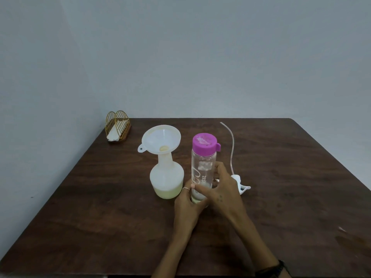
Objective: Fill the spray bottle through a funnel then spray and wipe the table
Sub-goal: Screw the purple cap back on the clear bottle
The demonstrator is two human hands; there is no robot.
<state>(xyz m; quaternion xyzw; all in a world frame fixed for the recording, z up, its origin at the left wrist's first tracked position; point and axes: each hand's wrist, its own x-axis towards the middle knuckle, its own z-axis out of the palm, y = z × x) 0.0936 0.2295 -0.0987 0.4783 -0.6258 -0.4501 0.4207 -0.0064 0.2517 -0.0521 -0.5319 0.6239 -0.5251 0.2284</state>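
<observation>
**Nearly empty bottle gripped, spray head still off**

Nearest the camera, both hands are wrapped around the foot of the clear bottle (203, 173). The left hand (187, 205) curls round its near left side, a ring on one finger. The right hand (222, 189) curls round the right side and crosses in front. This bottle stands upright on the table (281, 217), its pink cap (204, 145) on, and it looks almost drained, with only a pale residue at the base.

Just left of it, close but apart, the spray bottle (166, 177) stands with yellowish liquid filling its lower part. The white funnel (161, 138) sits in its neck, leaning a little to the left.

Right of the hands lies the spray head (241, 184), its dip tube (231, 149) arcing up and away. At the far left corner stands a gold wire holder (118, 126) with a white tissue in it.

Filling looks finished, so I judge the risks to be these: a hand drawing back leftward could knock the top-heavy funnel and tip the uncapped spray bottle, spilling its liquid. Lifting the funnel carelessly could drip across the wood. The right wrist could also catch the springy tube and flick the head off the table.
</observation>
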